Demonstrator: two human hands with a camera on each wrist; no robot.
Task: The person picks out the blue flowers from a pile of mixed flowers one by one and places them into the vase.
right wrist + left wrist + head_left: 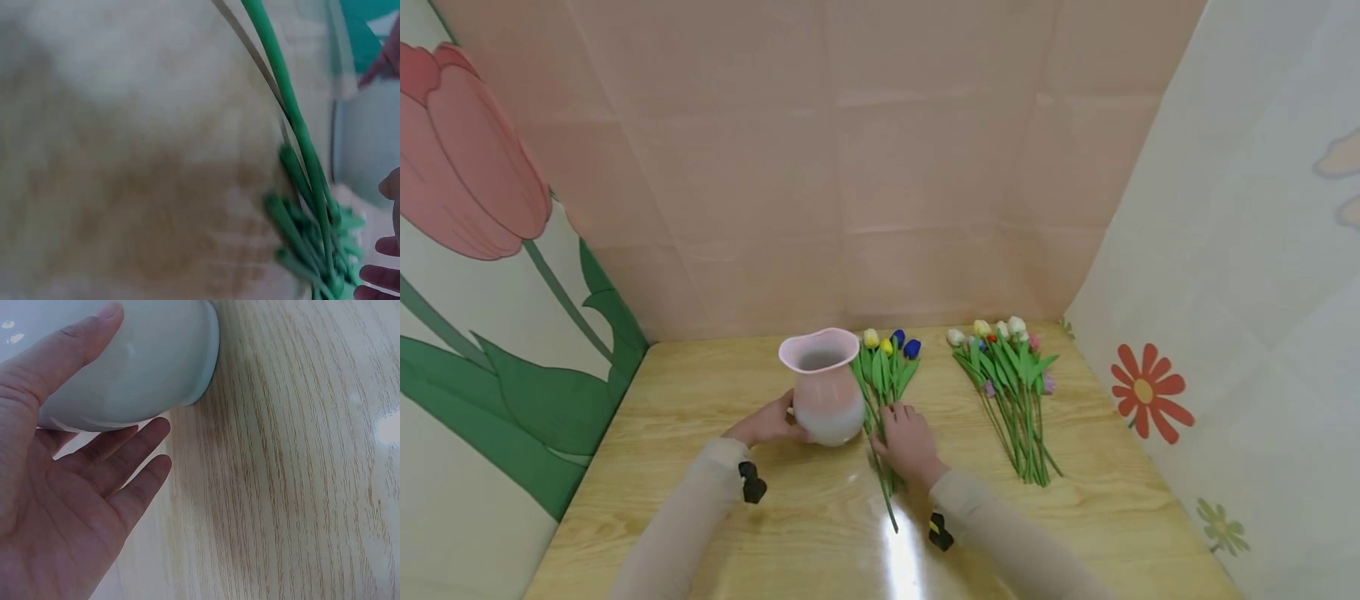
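A pink-and-white vase [829, 404] with a wavy rim stands on the wooden table, its mouth facing up toward the head camera. My left hand [772, 422] holds it from the left. In the left wrist view the thumb lies along the pale vase wall [144, 369], and the fingers reach round its other side. Just right of the vase lies a bunch of tulips [880, 377] with yellow and blue heads. My right hand [908, 442] is over their stems, its fingers loosely spread beside the green stems [300, 134] in the right wrist view.
Another bunch of tulips [1018, 383], with white, yellow, pink and purple heads, lies farther right on the table [692, 400]. A pink backdrop [850, 167] rises behind the table, and printed flower sheets flank both sides.
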